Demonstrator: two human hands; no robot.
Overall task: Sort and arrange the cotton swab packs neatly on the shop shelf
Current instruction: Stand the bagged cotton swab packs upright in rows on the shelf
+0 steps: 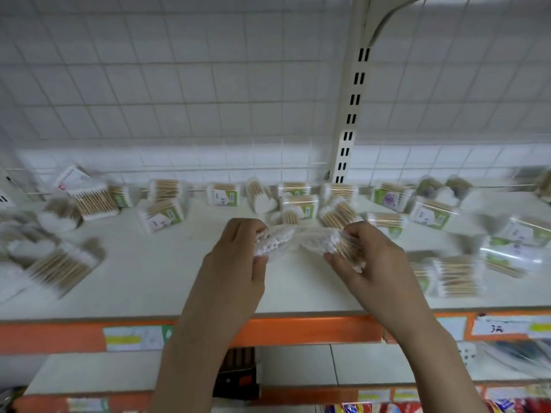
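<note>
White shop shelf (167,281) w/ orange price rail (298,330), tiled wall behind; cotton swab packs (337,214) lie scattered, unsorted, along the back and both sides. Head view: left hand (238,257) curls round one clear swab bag (275,241), right hand (369,257) pinches another bag (331,244), both raised over bare mid-shelf, prob. to compare and line up before setting down.

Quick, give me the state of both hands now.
Left hand: grips a swab pack.
Right hand: grips another swab pack.
</note>
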